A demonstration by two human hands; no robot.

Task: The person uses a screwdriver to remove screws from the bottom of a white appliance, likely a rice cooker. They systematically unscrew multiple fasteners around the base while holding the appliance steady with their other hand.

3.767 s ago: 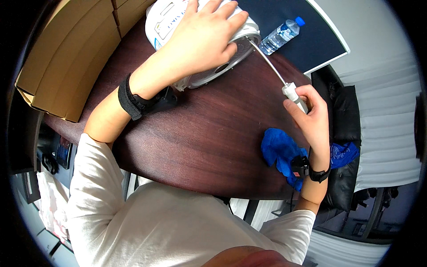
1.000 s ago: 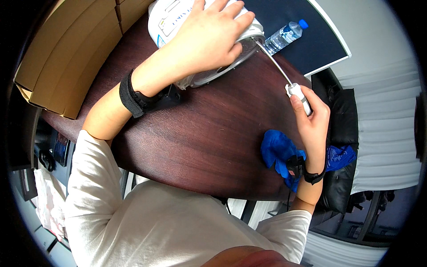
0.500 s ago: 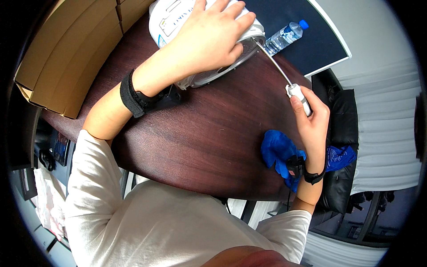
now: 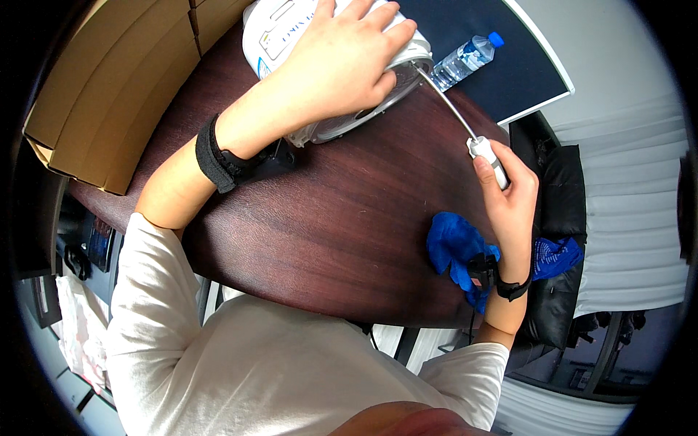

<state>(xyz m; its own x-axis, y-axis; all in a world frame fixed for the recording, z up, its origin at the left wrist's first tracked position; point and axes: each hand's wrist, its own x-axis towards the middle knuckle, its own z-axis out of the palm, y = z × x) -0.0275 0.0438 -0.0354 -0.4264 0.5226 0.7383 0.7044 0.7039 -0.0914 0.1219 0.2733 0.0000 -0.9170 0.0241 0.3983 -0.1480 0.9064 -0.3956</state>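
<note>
A white rounded appliance point(image 4: 273, 36) with a clear round face lies on its side at the table's far edge. My left hand point(image 4: 349, 62) is spread over its body, with the thumb at the rim, and holds it. In my right hand point(image 4: 512, 182) is a screwdriver point(image 4: 454, 110) with a white and grey handle and a long metal shaft. The fingers wrap the handle. The shaft's far end meets the appliance's rim just right of my left hand; the very tip is hidden there.
A blue cloth point(image 4: 454, 243) lies under my right wrist on the dark wooden table point(image 4: 327, 218). A water bottle point(image 4: 465, 59) with a blue cap is beyond the appliance, against a dark white-edged panel point(image 4: 527, 69). Cardboard boxes point(image 4: 116, 94) stand at the left.
</note>
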